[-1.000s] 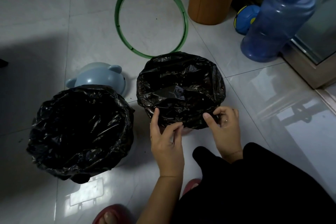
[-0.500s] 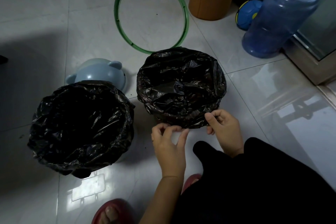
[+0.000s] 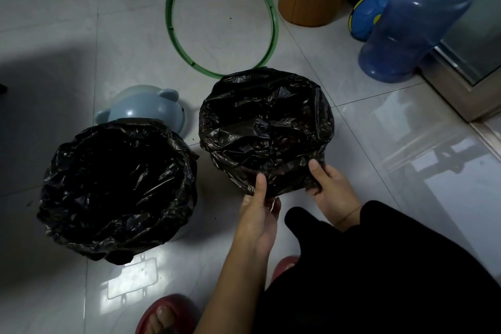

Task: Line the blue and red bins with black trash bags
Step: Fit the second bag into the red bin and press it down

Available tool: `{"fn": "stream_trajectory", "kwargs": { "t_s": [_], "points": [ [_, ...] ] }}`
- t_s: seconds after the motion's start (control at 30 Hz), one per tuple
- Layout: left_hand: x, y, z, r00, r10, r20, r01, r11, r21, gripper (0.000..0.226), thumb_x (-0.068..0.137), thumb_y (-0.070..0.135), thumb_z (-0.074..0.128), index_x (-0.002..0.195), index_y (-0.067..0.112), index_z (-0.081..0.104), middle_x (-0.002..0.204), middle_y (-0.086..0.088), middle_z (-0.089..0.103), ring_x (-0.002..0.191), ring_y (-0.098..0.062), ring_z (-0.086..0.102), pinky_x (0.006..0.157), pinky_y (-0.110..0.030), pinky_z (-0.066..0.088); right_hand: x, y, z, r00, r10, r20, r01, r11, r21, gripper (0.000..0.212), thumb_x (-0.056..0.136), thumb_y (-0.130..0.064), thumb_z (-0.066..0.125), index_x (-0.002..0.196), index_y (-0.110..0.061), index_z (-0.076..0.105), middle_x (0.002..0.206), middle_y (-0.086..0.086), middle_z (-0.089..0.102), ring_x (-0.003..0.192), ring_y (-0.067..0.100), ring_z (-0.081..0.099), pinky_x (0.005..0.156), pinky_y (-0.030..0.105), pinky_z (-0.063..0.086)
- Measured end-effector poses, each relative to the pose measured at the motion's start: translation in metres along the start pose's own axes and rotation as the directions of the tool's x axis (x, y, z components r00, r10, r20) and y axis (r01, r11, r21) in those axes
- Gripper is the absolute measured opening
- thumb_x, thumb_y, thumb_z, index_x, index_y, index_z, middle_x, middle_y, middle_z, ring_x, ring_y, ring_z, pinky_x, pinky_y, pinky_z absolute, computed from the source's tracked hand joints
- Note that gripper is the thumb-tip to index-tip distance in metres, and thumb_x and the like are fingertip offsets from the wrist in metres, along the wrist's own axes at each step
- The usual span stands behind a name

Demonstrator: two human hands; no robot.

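Head view: left hand (image 3: 257, 214) and right hand (image 3: 329, 187) each show a pinching grip on the near hem of the bag (image 3: 265, 127) covering the right bin on the floor (image 3: 135, 35). Risk judged: a hard tug could tear the thin film or drag the far edge off the rim.

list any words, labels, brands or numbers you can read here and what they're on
No text can be read anywhere in this view.
Orange stool: coloured marks on its top, too blurred to tell whether they are letters.
Blue water jug, green hoop, held trash bag, other trash bag: no label or print visible.
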State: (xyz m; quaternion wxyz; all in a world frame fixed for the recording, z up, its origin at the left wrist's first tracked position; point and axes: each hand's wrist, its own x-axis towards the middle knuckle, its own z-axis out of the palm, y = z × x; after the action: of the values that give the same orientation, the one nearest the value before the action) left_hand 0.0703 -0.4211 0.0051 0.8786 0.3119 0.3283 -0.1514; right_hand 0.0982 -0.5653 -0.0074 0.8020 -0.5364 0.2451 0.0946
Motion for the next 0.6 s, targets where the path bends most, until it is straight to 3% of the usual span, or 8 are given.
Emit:
{"fn": "stream_trajectory", "kwargs": {
  "t_s": [0.13,0.23,0.33,0.43,0.47,0.53,0.6],
  "points": [
    [0.011,0.002,-0.022,0.999,0.051,-0.006,-0.051,0.998,0.02,0.037,0.07,0.035,0.069,0.102,0.018,0.064,0.091,0.003,0.071,0.076,-0.007,0.061,0.077,-0.024,0.044,0.002,0.009,-0.005,0.998,0.059,0.014,-0.06,0.991,0.118,0.016,0.077,-0.022,0.064,0.078,-0.009,0.056,0.066,-0.001,0.055,0.06,0.008,0.044,0.042,0.014,0.034],
    [0.018,-0.002,-0.035,0.997,0.033,-0.074,-0.033,0.999,0.005,0.03,0.072,0.035,0.068,0.097,0.02,0.065,0.082,0.006,0.064,0.067,-0.007,0.05,0.071,-0.023,0.042,0.005,0.019,-0.007,0.988,0.128,-0.082,-0.112,0.979,0.169,0.034,0.091,-0.013,0.053,0.061,-0.01,0.037,0.042,-0.004,0.035,0.044,0.007,0.032,0.039,0.016,0.029],
    [0.022,-0.006,-0.043,0.993,-0.023,-0.119,0.023,1.0,0.0,0.026,0.085,0.03,0.063,0.107,0.015,0.062,0.081,0.003,0.056,0.065,-0.008,0.045,0.073,-0.023,0.043,0.006,0.028,-0.011,0.97,0.206,-0.132,-0.176,0.963,0.206,0.031,0.095,-0.009,0.048,0.065,-0.01,0.04,0.035,-0.003,0.034,0.033,0.005,0.032,0.036,0.017,0.027],
    [0.015,-0.003,-0.043,0.979,-0.039,-0.202,0.055,0.996,0.075,0.013,0.09,0.024,0.061,0.098,0.015,0.061,0.075,0.002,0.051,0.067,-0.008,0.045,0.081,-0.026,0.042,0.008,0.031,-0.014,0.944,0.263,-0.199,-0.212,0.946,0.244,0.024,0.095,-0.008,0.048,0.071,-0.011,0.046,0.042,-0.001,0.041,0.034,0.004,0.035,0.036,0.013,0.027],
    [0.01,0.0,-0.041,0.969,0.007,-0.246,0.028,0.99,0.138,0.01,0.089,0.025,0.062,0.092,0.016,0.06,0.071,0.002,0.049,0.066,-0.008,0.044,0.078,-0.025,0.041,0.01,0.027,-0.017,0.931,0.277,-0.238,-0.217,0.943,0.251,0.025,0.096,-0.011,0.048,0.071,-0.012,0.047,0.048,0.001,0.042,0.035,0.004,0.036,0.035,0.012,0.028],
    [-0.003,0.003,-0.036,0.909,0.23,-0.348,-0.13,0.949,0.287,0.019,0.086,0.032,0.065,0.079,0.019,0.055,0.068,0.001,0.046,0.063,-0.011,0.043,0.067,-0.024,0.039,0.011,0.006,-0.025,0.92,0.255,-0.298,-0.204,0.96,0.192,0.03,0.099,-0.022,0.044,0.069,-0.016,0.046,0.058,0.004,0.04,0.035,0.005,0.037,0.035,0.013,0.029],
    [-0.02,0.013,-0.022,0.719,0.568,-0.4,-0.389,0.806,0.446,0.022,0.088,0.041,0.061,0.076,0.026,0.052,0.072,0.007,0.05,0.069,-0.012,0.047,0.068,-0.026,0.04,0.004,-0.026,-0.033,0.945,0.037,-0.325,-0.031,0.999,0.024,0.037,0.099,-0.035,0.039,0.068,-0.016,0.047,0.061,0.002,0.046,0.042,0.008,0.041,0.046,0.021,0.033]
  ]
}}
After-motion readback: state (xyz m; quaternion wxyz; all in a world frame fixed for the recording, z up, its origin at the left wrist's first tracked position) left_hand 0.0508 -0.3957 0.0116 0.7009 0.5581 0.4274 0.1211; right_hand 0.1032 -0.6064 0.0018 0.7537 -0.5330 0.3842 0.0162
